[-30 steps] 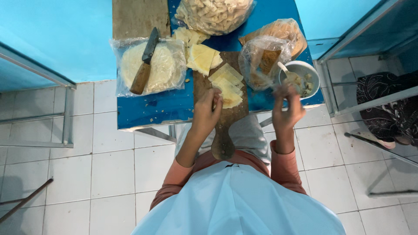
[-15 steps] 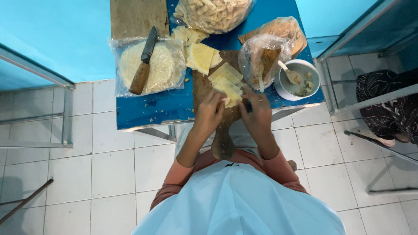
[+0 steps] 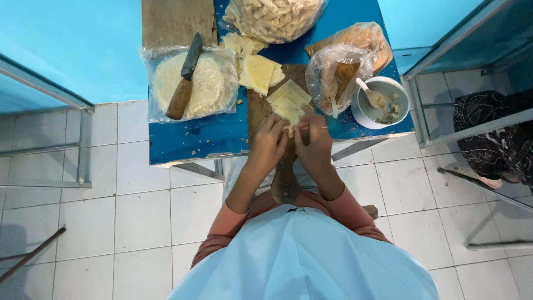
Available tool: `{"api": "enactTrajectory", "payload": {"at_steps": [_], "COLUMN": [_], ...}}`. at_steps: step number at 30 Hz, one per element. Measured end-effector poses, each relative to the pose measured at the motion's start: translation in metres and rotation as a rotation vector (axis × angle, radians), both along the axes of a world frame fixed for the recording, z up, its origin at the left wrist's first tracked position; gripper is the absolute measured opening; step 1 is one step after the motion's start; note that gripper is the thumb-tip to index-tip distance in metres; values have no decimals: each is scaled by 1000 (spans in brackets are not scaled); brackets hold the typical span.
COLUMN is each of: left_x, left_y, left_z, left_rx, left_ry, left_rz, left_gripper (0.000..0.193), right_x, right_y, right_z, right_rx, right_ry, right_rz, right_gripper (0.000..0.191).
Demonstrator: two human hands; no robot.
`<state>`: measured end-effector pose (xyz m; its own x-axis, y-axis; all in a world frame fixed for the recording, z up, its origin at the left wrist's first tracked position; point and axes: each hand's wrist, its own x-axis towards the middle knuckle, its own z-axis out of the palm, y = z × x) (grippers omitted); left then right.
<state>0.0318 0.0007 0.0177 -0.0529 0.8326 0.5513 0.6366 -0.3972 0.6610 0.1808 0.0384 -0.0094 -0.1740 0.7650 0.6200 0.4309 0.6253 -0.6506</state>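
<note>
- Both hands now meet at the board's near end; right hand (image 3: 315, 145) has come back from the bowl (image 3: 383, 101) to join left hand (image 3: 270, 143).
- Fingers of both are pressed together, pinching one small pale wrapper (image 3: 288, 131) between them, apparently folding it shut.
- Wrapper stack (image 3: 288, 101) lies just beyond the fingertips on the board (image 3: 258, 108), within easy reach.
- Bowl with spoon sits right of the right hand, likely filling.
- Knife (image 3: 186, 78) rests on a bagged dough disc (image 3: 189, 83), well left, unused.
</note>
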Motion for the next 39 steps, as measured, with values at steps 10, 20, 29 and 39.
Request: {"api": "enactTrajectory", "payload": {"at_steps": [10, 20, 29, 39], "left_x": [-4, -17, -14, -11], "left_y": [-2, -8, -1, 9], "left_z": [-1, 17, 8, 6], "left_rx": [5, -70, 5, 7], "left_ry": [-16, 111, 137, 57], "left_rz": [-23, -138, -128, -52], "left_gripper": [13, 22, 15, 15], "right_x": [12, 30, 33, 21], "right_y": [-4, 20, 25, 39], "right_z": [17, 40, 40, 30], "right_rx": [26, 143, 120, -156], "right_ry": [-96, -404, -221, -122], "right_rz": [177, 398, 462, 377], "right_gripper": [41, 36, 41, 43]}}
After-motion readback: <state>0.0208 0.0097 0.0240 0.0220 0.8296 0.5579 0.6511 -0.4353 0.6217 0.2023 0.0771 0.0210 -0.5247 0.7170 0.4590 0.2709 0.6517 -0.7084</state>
